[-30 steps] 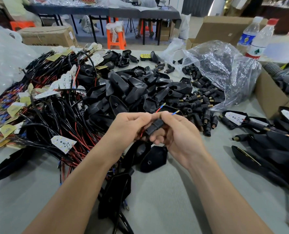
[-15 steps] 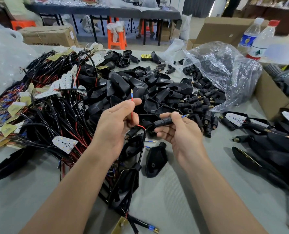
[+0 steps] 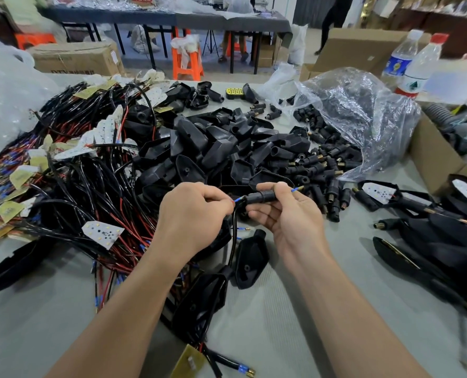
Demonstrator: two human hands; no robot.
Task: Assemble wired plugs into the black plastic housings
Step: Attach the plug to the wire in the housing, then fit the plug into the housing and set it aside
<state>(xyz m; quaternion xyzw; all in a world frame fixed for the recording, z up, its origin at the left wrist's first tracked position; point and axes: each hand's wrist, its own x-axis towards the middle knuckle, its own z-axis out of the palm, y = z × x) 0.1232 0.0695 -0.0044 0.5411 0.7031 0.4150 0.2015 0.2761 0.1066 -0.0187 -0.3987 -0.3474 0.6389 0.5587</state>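
My right hand [image 3: 287,216] grips a small black plug sleeve [image 3: 261,198] between thumb and fingers; a blue-tipped wire end [image 3: 298,189] sticks out of its right side. My left hand [image 3: 191,214] pinches a red wire with a blue terminal [image 3: 236,200] right at the sleeve's left opening. A black cable [image 3: 233,236] hangs from the sleeve down to a black housing [image 3: 199,298] on the table. A second loose black housing [image 3: 250,260] lies beneath my right hand.
A heap of black housings [image 3: 213,148] lies behind my hands, tangled wire harnesses [image 3: 76,186] to the left, small black plugs [image 3: 322,165] spilling from a clear plastic bag [image 3: 358,113] to the right. Assembled pieces [image 3: 431,236] and a cardboard box [image 3: 434,156] sit at the right.
My left hand has come down from holding the red wire upright and brought its tip to the sleeve's left end. My right hand holds the sleeve in much the same place.
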